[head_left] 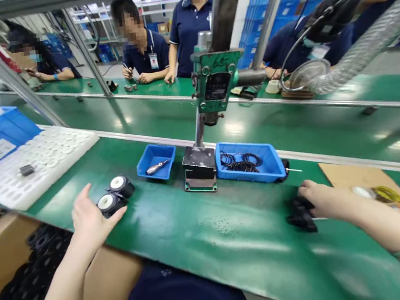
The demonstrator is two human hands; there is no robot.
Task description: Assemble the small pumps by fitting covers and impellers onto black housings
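Observation:
My left hand [88,218] is at the left of the green bench, thumb and fingers spread around the near side of a black round part with a white ring [105,202]. I cannot tell whether it touches the part. A second such part [118,183] stands right behind it. Over at the right, my right hand [318,198] is closed on a black plastic part [300,214], blurred and partly covered by the fingers. The part is at or just above the bench top.
A green press [218,80] stands mid-bench. Beside its base are a blue tray with a screwdriver [157,167] and a blue bin of black rubber rings [250,175]. White foam tray [53,153] lies left, cardboard [352,173] right. A box of black parts [28,283] sits below. Several people work opposite.

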